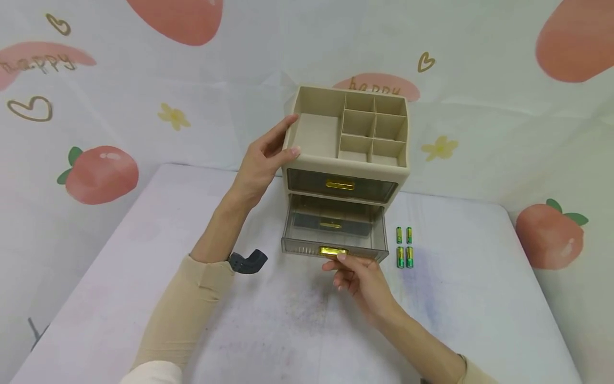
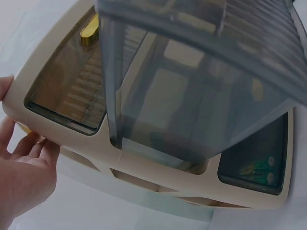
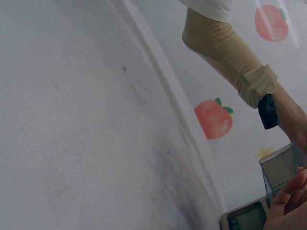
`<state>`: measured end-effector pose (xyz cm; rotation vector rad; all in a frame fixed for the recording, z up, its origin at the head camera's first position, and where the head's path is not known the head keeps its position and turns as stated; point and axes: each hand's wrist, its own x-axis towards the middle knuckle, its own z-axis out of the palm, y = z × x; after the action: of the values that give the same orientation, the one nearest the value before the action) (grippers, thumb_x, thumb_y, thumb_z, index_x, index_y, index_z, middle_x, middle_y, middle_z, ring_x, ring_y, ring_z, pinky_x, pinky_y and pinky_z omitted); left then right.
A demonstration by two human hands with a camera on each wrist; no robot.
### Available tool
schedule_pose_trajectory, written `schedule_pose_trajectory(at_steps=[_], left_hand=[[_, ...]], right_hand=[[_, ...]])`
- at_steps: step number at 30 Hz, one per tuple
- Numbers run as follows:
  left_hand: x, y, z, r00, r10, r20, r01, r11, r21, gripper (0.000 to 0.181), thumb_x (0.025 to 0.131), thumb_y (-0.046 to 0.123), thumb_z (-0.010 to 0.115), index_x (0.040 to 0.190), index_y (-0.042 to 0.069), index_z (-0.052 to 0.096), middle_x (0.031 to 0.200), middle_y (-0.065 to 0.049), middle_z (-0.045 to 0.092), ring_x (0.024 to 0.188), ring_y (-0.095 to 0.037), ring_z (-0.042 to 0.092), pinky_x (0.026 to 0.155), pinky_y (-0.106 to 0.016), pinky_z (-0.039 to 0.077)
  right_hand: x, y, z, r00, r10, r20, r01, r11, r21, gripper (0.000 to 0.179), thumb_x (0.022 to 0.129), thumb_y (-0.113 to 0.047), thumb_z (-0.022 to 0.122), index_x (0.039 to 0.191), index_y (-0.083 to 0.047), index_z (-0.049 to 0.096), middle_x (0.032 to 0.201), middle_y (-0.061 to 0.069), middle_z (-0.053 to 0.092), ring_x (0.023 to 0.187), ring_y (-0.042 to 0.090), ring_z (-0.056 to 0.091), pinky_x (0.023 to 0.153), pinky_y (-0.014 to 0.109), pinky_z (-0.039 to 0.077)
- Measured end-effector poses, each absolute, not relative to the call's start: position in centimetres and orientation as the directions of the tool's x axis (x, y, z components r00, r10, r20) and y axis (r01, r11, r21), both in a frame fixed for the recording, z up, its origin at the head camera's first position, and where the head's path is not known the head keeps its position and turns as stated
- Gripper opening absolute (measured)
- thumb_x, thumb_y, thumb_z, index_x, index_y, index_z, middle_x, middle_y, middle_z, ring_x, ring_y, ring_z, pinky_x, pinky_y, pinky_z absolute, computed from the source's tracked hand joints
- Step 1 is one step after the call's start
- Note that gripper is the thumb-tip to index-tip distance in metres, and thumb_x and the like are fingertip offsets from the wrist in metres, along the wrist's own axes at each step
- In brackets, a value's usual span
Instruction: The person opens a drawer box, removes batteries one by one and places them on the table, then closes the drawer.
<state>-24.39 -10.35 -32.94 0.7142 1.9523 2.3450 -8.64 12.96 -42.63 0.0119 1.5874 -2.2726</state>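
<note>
A beige desk organizer (image 1: 347,166) with dark see-through drawers stands near the back of the table. My left hand (image 1: 261,162) grips its top left side, thumb at the front rim and fingers along the side. The middle drawer (image 1: 336,240) is pulled out and holds nothing that I can see. At its gold handle (image 1: 333,250), my right hand (image 1: 362,280) pinches with thumb and forefinger. The top drawer (image 1: 307,182) is closed. In the left wrist view, the pulled-out drawer (image 2: 192,96) juts toward the camera. The right wrist view catches only part of the right hand (image 3: 288,206).
Several green and yellow batteries (image 1: 400,257) stand or lie in two rows right of the organizer. Divided compartments (image 1: 358,122) fill the organizer's top. A white cloth (image 1: 268,320) covers the table, and a peach-printed sheet (image 1: 230,80) hangs behind.
</note>
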Motion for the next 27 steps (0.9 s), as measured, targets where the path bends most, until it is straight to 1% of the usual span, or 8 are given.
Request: schedule_pose_trajectory(at_steps=[3,7,9,13,17,20,23,27], left_hand=[[-24.3,-10.5,-33.0,-0.901,0.278,0.333,0.279,-0.216,0.936,0.058,0.096,0.002,0.062,0.150,0.015,0.046,0.155,0.000,0.041,0.141,-0.018,0.039,0.111,-0.031,0.036],[-24.4,-10.5,-33.0,-0.897,0.287,0.337,0.278,-0.225,0.934,0.058,0.096,0.001,0.061,0.151,0.014,0.045,0.156,-0.003,0.039,0.140,-0.021,0.041,0.109,-0.032,0.038],[-24.4,-10.4,-33.0,-0.895,0.292,0.338,0.277,-0.231,0.933,0.058,0.096,0.001,0.061,0.151,0.014,0.045,0.156,-0.004,0.039,0.139,-0.022,0.041,0.109,-0.032,0.038],[-24.4,-10.4,-32.9,-0.895,0.293,0.337,0.278,-0.226,0.934,0.059,0.096,0.002,0.061,0.151,0.014,0.045,0.156,-0.005,0.038,0.139,-0.022,0.042,0.108,-0.033,0.039],[-24.5,-10.4,-32.9,-0.895,0.293,0.338,0.281,-0.219,0.934,0.059,0.096,0.002,0.062,0.151,0.014,0.045,0.156,-0.003,0.039,0.139,-0.021,0.041,0.109,-0.034,0.038],[-24.5,-10.4,-32.9,-0.895,0.294,0.335,0.280,-0.213,0.936,0.059,0.096,0.003,0.062,0.151,0.015,0.045,0.156,-0.002,0.039,0.139,-0.021,0.041,0.109,-0.036,0.037],[-24.5,-10.3,-33.0,-0.897,0.292,0.333,0.280,-0.210,0.937,0.059,0.096,0.003,0.062,0.151,0.015,0.045,0.155,0.000,0.040,0.140,-0.021,0.040,0.110,-0.036,0.037],[-24.5,-10.4,-33.1,-0.897,0.290,0.332,0.279,-0.210,0.937,0.059,0.096,0.004,0.063,0.151,0.015,0.045,0.154,0.002,0.040,0.141,-0.022,0.039,0.110,-0.036,0.037]], right_hand=[[-9.0,12.9,-42.6,-0.930,-0.290,-0.226,0.312,-0.296,-0.903,0.025,0.101,-0.020,0.056,0.096,-0.008,0.077,0.086,0.002,0.075,0.060,0.008,0.058,0.059,0.019,0.048],[-9.4,12.8,-42.5,-0.931,-0.268,-0.247,0.326,-0.311,-0.893,0.024,0.100,-0.020,0.057,0.096,-0.006,0.076,0.086,0.003,0.075,0.059,0.009,0.058,0.059,0.019,0.048],[-9.6,12.7,-42.5,-0.933,-0.256,-0.253,0.329,-0.319,-0.889,0.024,0.100,-0.019,0.057,0.098,-0.003,0.076,0.085,0.003,0.075,0.059,0.010,0.058,0.059,0.019,0.048],[-10.1,12.8,-42.4,-0.937,-0.244,-0.252,0.322,-0.315,-0.893,0.025,0.100,-0.019,0.057,0.098,-0.002,0.075,0.086,0.004,0.075,0.059,0.010,0.058,0.059,0.019,0.048],[-10.6,12.8,-42.2,-0.939,-0.234,-0.252,0.317,-0.305,-0.898,0.025,0.101,-0.019,0.056,0.095,-0.005,0.076,0.085,0.004,0.074,0.060,0.010,0.058,0.059,0.019,0.048],[-11.0,12.7,-42.2,-0.939,-0.227,-0.257,0.320,-0.310,-0.896,0.026,0.101,-0.018,0.055,0.097,-0.002,0.075,0.084,0.004,0.074,0.060,0.011,0.057,0.059,0.019,0.048],[-11.4,12.7,-42.1,-0.942,-0.217,-0.257,0.317,-0.313,-0.896,0.027,0.101,-0.018,0.055,0.096,-0.001,0.075,0.084,0.004,0.074,0.060,0.011,0.057,0.059,0.020,0.048],[-12.0,12.6,-42.2,-0.945,-0.204,-0.256,0.312,-0.317,-0.896,0.026,0.101,-0.018,0.055,0.090,-0.005,0.076,0.084,0.004,0.074,0.060,0.011,0.057,0.059,0.020,0.047]])
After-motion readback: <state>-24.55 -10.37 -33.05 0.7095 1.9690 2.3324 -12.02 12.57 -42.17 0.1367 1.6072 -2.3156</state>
